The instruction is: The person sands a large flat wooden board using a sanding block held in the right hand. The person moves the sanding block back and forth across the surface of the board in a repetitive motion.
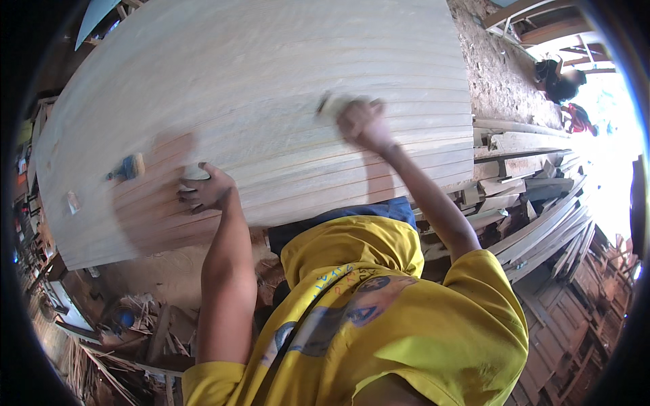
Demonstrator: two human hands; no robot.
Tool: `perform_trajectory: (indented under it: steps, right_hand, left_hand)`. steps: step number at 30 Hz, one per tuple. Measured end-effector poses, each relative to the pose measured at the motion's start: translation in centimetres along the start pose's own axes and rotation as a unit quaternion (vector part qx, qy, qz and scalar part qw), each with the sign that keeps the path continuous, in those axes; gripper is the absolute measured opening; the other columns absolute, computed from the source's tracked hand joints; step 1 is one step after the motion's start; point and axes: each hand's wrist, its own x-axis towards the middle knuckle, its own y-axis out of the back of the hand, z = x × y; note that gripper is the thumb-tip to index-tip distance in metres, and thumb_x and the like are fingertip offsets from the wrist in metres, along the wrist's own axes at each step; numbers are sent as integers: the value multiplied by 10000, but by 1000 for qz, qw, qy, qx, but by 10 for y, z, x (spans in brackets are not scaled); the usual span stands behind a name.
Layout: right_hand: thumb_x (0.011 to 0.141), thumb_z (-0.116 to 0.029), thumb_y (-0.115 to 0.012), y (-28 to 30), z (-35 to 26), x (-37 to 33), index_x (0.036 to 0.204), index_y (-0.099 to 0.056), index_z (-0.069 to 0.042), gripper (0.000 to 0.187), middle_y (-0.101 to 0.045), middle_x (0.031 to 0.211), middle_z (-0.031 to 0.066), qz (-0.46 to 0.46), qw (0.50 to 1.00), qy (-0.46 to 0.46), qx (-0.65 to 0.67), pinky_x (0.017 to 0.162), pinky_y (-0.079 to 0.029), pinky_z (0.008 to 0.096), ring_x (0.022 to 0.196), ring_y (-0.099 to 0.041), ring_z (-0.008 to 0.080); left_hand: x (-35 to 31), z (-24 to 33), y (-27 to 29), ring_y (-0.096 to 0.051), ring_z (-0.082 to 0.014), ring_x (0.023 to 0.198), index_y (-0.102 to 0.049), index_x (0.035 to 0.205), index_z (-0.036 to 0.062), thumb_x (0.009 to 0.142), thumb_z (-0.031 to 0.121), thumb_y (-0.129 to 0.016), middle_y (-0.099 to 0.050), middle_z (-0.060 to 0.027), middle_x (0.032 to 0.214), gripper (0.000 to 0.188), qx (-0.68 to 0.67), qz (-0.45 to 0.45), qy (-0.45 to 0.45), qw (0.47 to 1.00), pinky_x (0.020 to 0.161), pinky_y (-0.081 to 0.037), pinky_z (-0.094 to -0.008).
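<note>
A wide pale wooden board (271, 88) with long grain or joint lines lies in front of me. My left hand (208, 189) rests on its near left part, fingers spread apart. A lighter patch shows between thumb and forefinger; I cannot tell whether it is bare wood or a thing. Farther right, my right hand (364, 123) is smeared by motion, closed over a pale, block-like pad (333, 106) against the board. A small blue thing with a tan end (128, 167), perhaps a brush, lies left of my left hand.
A small whitish scrap (72, 202) lies near the board's left edge. Stacked planks (521, 169) and long strips crowd the right side. Wood offcuts (162, 331) cover the floor at lower left. Another person (560, 82) in dark clothing is at the far right.
</note>
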Motion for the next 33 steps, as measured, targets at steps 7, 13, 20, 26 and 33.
perform_trajectory:
  steps: [7,13,20,26,33]
  right_hand:
    - [839,-265,-611,17,40,33,1174,-558,-101,377,-539,1202,169,158,862,-459,146,909,-386,561,1112,-468,401]
    - [866,-284,-609,33,-32,-24,1286,-512,-266,432,-486,1294,62,-72,978,115,156,1001,-305,562,1240,-426,283]
    - [843,-190,-627,-4,65,-6,1165,-557,-122,336,-562,1202,82,170,898,-383,131,934,-377,457,1129,-471,336]
    - [833,-305,-615,23,-45,-13,1221,-541,-184,413,-505,1236,109,-40,994,-76,63,926,-348,559,1211,-434,299]
    - [867,-312,-599,20,0,1,1235,-554,-160,401,-461,1336,116,6,992,-82,92,971,-310,593,1240,-395,344]
  left_hand:
    - [1,3,-5,-131,-400,1421,-229,1461,54,894,598,-334,-175,-287,1501,794,-2,-4,10,1000,1082,-88,-657]
    - [2,-2,-8,-147,-407,1413,-243,1454,54,887,602,-341,-188,-288,1495,794,2,9,1,1000,1078,-100,-658]
    - [3,-5,-17,-157,-404,1411,-259,1448,52,874,604,-372,-219,-291,1483,804,-3,34,-16,999,1070,-113,-661]
    - [2,-2,-14,-150,-406,1414,-274,1441,47,873,609,-371,-239,-290,1475,805,-1,28,-3,1000,1069,-120,-661]
    - [3,-7,-13,-178,-391,1408,-251,1449,68,889,631,-339,-234,-264,1485,799,50,11,10,999,1063,-163,-645]
